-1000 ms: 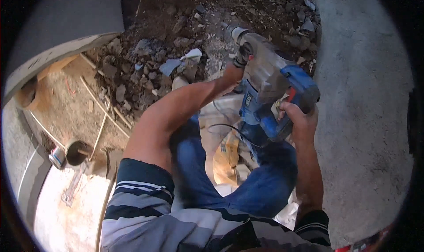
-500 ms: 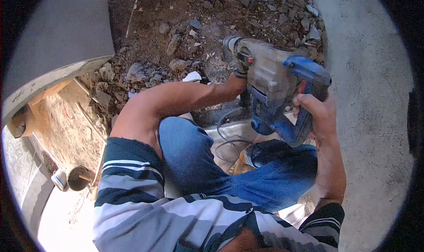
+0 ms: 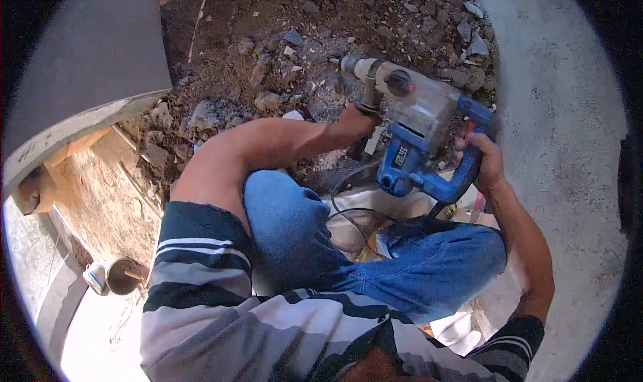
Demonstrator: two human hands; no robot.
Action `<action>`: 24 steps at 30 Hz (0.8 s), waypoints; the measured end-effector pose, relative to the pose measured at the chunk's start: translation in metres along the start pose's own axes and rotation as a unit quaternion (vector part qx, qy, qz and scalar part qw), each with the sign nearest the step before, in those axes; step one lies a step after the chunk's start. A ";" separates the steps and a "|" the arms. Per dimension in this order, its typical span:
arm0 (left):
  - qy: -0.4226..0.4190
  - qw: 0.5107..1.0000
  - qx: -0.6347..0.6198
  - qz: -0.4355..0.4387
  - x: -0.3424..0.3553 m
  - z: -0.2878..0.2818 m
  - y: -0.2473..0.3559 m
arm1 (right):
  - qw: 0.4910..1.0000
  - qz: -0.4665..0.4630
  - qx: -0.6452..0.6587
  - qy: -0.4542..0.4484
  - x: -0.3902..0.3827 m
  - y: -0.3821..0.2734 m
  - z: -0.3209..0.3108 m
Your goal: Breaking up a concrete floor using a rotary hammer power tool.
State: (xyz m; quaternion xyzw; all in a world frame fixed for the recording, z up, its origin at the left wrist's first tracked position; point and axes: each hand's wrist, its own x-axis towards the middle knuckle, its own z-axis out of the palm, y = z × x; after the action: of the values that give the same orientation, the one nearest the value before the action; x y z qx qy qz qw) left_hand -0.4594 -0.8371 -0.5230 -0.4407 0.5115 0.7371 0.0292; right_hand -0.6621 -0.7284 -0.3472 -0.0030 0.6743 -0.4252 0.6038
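Observation:
I hold a blue and silver rotary hammer drill (image 3: 422, 114) over rubble and soil, its nose pointing toward the upper left. My left hand (image 3: 358, 119) grips the side handle near the chuck, with its fingertips partly hidden. My right hand (image 3: 487, 155) is wrapped round the blue rear handle, beside the red trigger. A black cord (image 3: 355, 210) loops below the drill near my bent, jeans-clad legs (image 3: 429, 268). Whether the bit touches anything is unclear.
Broken rock and dirt (image 3: 261, 67) fill the top middle. A concrete slab (image 3: 556, 147) borders the right. A concrete ledge (image 3: 87, 127) curves along the upper left. At lower left lie a bucket (image 3: 124, 268), a small container (image 3: 95, 280) and thin poles (image 3: 134, 181).
Over the last second the drill has moved right and turned more level, carried by both hands. My right forearm has swung outward to the right. The bucket appears lower in the view.

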 end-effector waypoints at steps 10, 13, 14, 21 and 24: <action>0.055 0.997 0.056 -0.025 0.003 -0.014 0.005 | 0.998 0.017 0.062 -0.008 0.034 0.004 -0.012; 0.076 0.971 0.214 -0.070 0.014 -0.021 0.002 | 0.994 0.048 0.093 -0.023 0.045 0.002 -0.014; 0.075 0.971 0.215 -0.068 0.012 -0.021 0.004 | 0.996 0.035 0.073 -0.020 0.049 0.003 -0.017; 0.062 0.978 0.197 -0.024 0.025 -0.026 -0.017 | 0.991 0.050 0.095 -0.074 0.064 0.004 -0.025; 0.039 0.977 0.207 -0.012 0.020 -0.011 0.007 | 0.990 0.042 0.104 -0.087 0.064 0.003 -0.043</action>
State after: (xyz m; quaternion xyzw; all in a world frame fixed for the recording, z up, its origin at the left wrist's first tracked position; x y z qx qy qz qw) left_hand -0.4681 -0.8572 -0.5330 -0.4593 0.6486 0.5971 0.1085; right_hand -0.7130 -0.7354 -0.4046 0.0517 0.5709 -0.4654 0.6744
